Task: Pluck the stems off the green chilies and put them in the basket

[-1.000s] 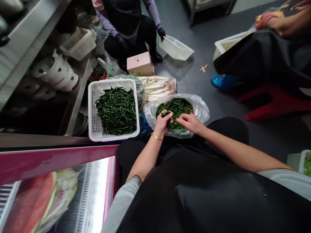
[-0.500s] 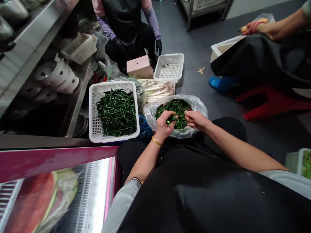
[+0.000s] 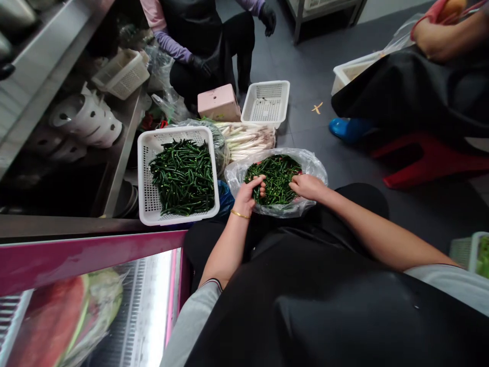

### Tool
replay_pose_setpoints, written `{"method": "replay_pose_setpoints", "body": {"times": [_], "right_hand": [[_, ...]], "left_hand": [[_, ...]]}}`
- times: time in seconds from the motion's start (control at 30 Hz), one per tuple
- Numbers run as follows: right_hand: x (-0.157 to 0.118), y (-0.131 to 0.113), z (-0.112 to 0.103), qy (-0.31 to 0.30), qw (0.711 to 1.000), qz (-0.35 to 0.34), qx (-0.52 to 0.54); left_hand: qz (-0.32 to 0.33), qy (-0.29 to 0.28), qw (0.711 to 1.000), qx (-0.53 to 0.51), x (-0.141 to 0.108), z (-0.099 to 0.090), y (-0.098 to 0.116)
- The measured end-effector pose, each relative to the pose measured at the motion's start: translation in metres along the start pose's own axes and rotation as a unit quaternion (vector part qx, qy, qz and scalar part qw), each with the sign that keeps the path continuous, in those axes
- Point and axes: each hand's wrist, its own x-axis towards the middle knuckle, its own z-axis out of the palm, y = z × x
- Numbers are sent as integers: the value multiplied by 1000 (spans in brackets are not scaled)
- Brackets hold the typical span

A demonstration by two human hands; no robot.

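Observation:
A clear plastic bag (image 3: 239, 176) lies rolled open before my knees, full of green chilies (image 3: 277, 181). My left hand (image 3: 249, 192), with a gold bangle at the wrist, is closed around a few green chilies at the bag's left side. Over the right side of the bag is my right hand (image 3: 308, 187), fingers closed and pointing down at the chilies; whatever they pinch is hidden. To the left stands a white perforated basket (image 3: 145, 178) with a heap of dark green chilies (image 3: 183, 178).
Scallions (image 3: 250, 140) lie behind the bag, near a pink stool (image 3: 217, 102) and a second white basket (image 3: 284, 102). A co-worker in black gloves (image 3: 268, 19) squats opposite. Another person sits at right by a red stool (image 3: 405, 173). Steel shelving (image 3: 126, 142) runs along the left.
My left hand has shifted left and turned, the chilies now mostly inside the fist. My right hand dipped slightly. The opposite co-worker's one gloved hand rose; the right-hand person's hands moved up and right.

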Motion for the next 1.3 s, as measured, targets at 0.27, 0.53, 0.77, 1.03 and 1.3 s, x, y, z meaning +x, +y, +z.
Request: {"method": "replay_pose_setpoints", "body": {"times": [0.27,0.53,0.77,1.03,1.3], "right_hand": [[-18,-26,-1,-10,988,-89,126],[15,-10,37,-75,993,-30,84],[12,-7,4,-37,902,-49,428],[8,-31,2,224,951,-127,171],[11,4,32,-28,991,-101,-88]], "left_hand": [[116,13,991,69,-2,28,-23],[96,32,995,-2,-6,5,-1],[81,-2,989,124,2,6,-21],[14,-48,994,99,7,19,-24],[52,32,997,-42,-12,-16,19]]}}
